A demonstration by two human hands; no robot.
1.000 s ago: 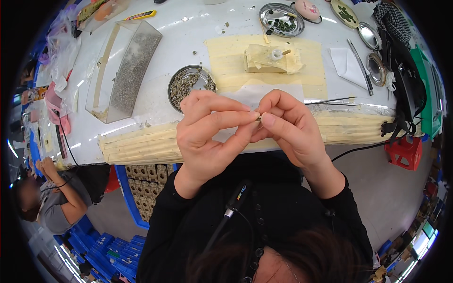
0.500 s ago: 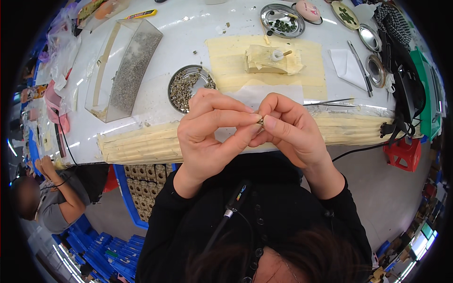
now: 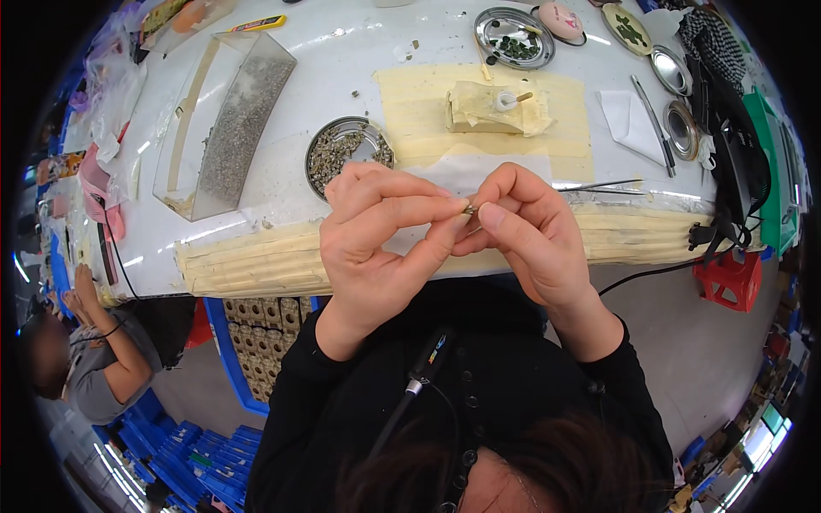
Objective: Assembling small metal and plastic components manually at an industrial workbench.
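Note:
Above the table's near edge my left hand [image 3: 376, 244] is closed, thumb and forefinger pinching a tiny brass-coloured metal piece [image 3: 469, 210]. My right hand [image 3: 534, 235] meets it from the other side, also closed, its thumb and fingertips against the same piece. The fingers cover most of it, so its exact kind does not show. Behind my left hand stands a round steel dish [image 3: 311, 162] holding many small metal parts [image 3: 332, 156]. Beyond my hands a tape-covered block [image 3: 479, 120] carries a small white pot [image 3: 505, 101] with a stick in it.
A clear box [image 3: 190, 128] of grey granules lies at left. Tweezers [image 3: 599, 185] rest right of my hands, near a folded white cloth [image 3: 631, 124]. A steel plate [image 3: 483, 38] with dark green pieces sits far back. A co-worker's arm [image 3: 128, 363] shows at lower left.
My fingers have shifted slightly on the small metal piece, and the left fingertips have turned a little upward. At lower left the co-worker's hands have risen a little.

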